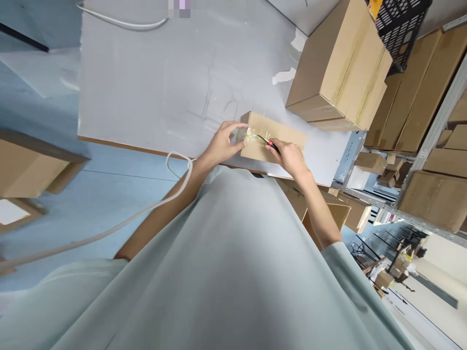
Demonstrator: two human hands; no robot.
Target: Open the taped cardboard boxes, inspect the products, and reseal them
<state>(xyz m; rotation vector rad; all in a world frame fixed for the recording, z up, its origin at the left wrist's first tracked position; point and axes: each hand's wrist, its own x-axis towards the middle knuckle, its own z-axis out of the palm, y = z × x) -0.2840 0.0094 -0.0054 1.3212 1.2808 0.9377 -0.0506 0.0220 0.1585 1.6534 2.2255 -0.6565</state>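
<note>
A small brown cardboard box (272,127) lies near the front edge of the grey table, with shiny clear tape along its top. My right hand (288,154) is wrapped round a black and red cutter (270,143), whose dark tip points left onto the taped top. At the box's left end is my left hand (224,142), its thumb and fingers spread apart at the box's end and nothing gripped between them.
A large taped carton (337,68) stands on the table (146,82) at the back right, near white paper scraps (284,76). A white cable (120,224) loops beside my left forearm. Shelves with cartons (434,199) are on the right, and cartons (32,165) at the left.
</note>
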